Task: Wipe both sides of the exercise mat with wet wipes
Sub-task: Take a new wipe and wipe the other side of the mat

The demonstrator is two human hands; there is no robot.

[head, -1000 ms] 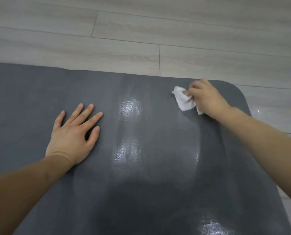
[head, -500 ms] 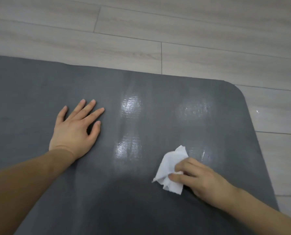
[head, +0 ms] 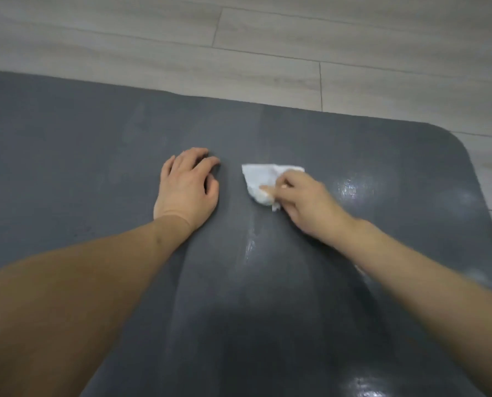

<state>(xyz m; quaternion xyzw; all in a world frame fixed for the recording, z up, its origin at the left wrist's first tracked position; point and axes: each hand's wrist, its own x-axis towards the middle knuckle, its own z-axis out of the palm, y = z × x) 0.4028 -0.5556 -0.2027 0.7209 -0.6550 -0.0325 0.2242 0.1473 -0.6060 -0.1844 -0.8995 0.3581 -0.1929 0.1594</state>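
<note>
Pressing down on the mat [head: 95, 156], the left hand [head: 186, 190] rests palm-down with its fingers bent at the knuckles, tips on the dark grey surface, close together and holding nothing. Just to its right, with a narrow strip of bare mat between them, the right hand [head: 310, 202] holds the wipe [head: 263, 179]: thumb and forefinger pinch the crumpled white sheet near its lower edge, while the other fingers curl underneath where their tips cannot be seen. The wipe lies bunched against the mat, spreading away from the fingers toward the far edge, roughly level with the left hand's fingertips.

The mat lies flat on the floor [head: 267, 38] and fills most of the view, running off the left and bottom edges. Its rounded far-right corner shows at the upper right, and its far edge runs slantwise across the upper part of the view. Glossy patches glint to the right of the right hand and near the bottom right, and a thin shiny streak runs toward the camera from below the wipe. The surface under and left of the left hand looks dull.

Both forearms are bare and reach in from the bottom corners. The floor beyond the mat is pale wood-grain plank with thin dark seams.
</note>
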